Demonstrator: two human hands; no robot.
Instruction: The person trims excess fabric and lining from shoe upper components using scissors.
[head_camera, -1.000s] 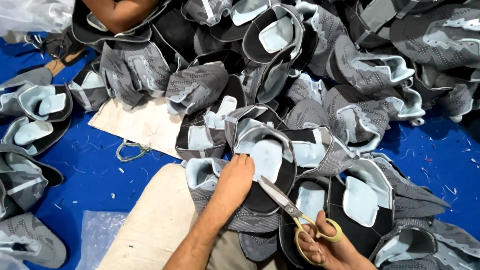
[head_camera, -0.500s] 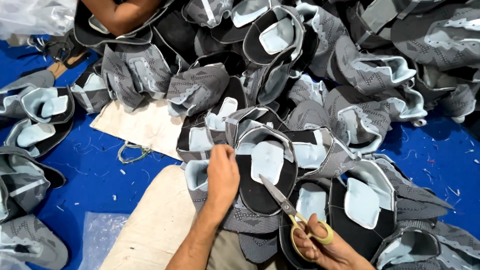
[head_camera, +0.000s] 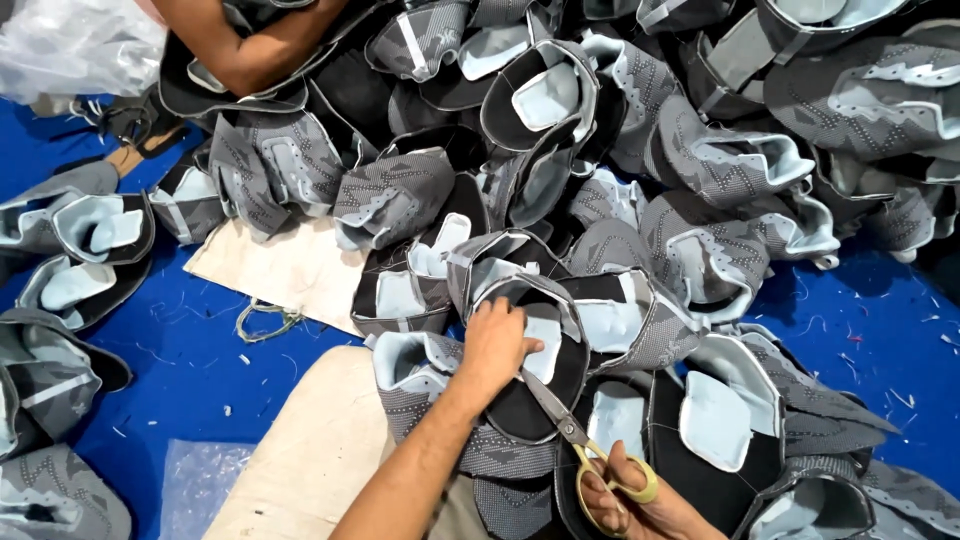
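Head view: shoe upper (head_camera: 545, 390) under left hand (head_camera: 495, 345).

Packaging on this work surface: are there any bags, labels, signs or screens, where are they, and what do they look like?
Clear plastic bag: top left corner, crumpled, whitish and see-through.
Flat plastic sheet: bottom left on the blue surface, clear and shiny.
No labels, signs or screens can be made out.
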